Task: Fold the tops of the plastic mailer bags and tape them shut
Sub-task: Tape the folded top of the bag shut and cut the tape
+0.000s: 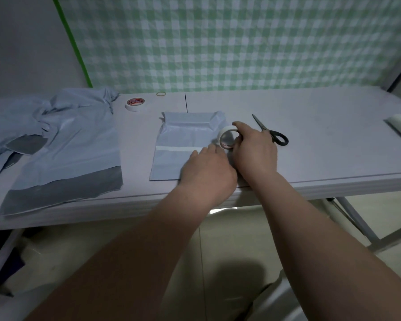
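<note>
While the white table (322, 147) spreads wide before us, a loose heap of grey-blue mailer bags (63, 147) covers its left part, the nearest one lying flat with a dark band at its near end. At the table's middle lies one mailer bag (176, 137), its long axis running straight away from us toward the checked wall, its creased, bunched end at the far side. A white strip (176, 149) crosses it from side to side.

Our left hand (206, 172) lies palm down on the bag's near right part, fingers flat and reaching to the strip's right end. Our right hand (255, 151) sits just beside it, fingers and thumb curled round a tape roll (225, 135) standing on edge at the bag's right border.

Just right of that hand lie scissors (270, 130) — blades pointing away and left. Further back rest a second roll (135, 104) and a rubber band (161, 94).
</note>
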### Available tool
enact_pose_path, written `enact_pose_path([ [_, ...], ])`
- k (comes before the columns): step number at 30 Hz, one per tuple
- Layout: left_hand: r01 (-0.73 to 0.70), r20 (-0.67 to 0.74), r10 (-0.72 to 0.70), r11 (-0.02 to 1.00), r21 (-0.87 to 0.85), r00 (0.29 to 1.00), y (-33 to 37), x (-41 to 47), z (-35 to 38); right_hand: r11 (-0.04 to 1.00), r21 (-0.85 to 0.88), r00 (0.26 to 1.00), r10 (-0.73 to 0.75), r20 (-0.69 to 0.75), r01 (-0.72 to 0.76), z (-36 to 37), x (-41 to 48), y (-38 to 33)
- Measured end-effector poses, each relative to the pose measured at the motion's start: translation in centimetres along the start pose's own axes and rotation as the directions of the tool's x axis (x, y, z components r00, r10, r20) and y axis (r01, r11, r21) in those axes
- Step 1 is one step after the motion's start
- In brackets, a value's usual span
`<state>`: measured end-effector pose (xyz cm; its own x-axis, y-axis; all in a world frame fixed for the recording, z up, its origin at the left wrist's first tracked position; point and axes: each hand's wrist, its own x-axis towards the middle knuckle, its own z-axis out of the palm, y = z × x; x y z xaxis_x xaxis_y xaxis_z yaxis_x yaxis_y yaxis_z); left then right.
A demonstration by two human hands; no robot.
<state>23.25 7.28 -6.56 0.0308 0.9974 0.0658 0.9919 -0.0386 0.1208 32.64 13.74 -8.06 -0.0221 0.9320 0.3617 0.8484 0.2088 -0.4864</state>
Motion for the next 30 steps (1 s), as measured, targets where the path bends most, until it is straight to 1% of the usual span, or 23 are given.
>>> enact_pose_path([
  [3,-0.006,0.014,0.006,0.999,0.041,1.0,0.1,0.3,0.2,0.997,0.071,1.0,0.011,0.003,-0.011,-0.2,0.2,0.5],
  [6,-0.023,0.014,0.022,0.996,0.09,1.0,0.0,0.5,0.4,0.999,0.055,1.0,0.002,0.015,-0.003,-0.6,0.4,1.1],
  [9,-0.031,0.009,0.03,0.992,0.126,1.0,0.1,0.7,0.7,1.0,0.01,1.0,-0.013,0.005,0.013,-1.0,0.4,1.9],
  [15,-0.035,-0.013,0.037,0.993,0.113,0.999,0.2,0.7,0.5,0.987,-0.14,0.996,-0.081,-0.045,0.074,-1.4,0.4,2.5],
  [18,-0.017,-0.021,0.019,0.995,0.094,1.0,0.4,0.6,0.2,0.984,-0.167,0.995,-0.08,-0.063,0.069,-1.4,0.2,2.4],
  [22,0.023,-0.005,-0.023,0.996,0.083,1.0,0.7,0.6,-0.2,0.987,-0.154,0.995,-0.066,-0.069,0.054,-1.3,0.1,2.5],
  [26,0.044,0.026,-0.046,0.996,0.084,0.999,0.8,1.1,-0.2,0.995,-0.1,0.997,-0.031,-0.072,0.024,-1.3,0.3,2.6],
  [30,0.048,0.047,-0.053,0.993,0.11,0.997,1.3,1.3,-0.3,0.998,-0.055,0.997,-0.035,-0.072,0.031,-1.3,0.1,2.5],
])
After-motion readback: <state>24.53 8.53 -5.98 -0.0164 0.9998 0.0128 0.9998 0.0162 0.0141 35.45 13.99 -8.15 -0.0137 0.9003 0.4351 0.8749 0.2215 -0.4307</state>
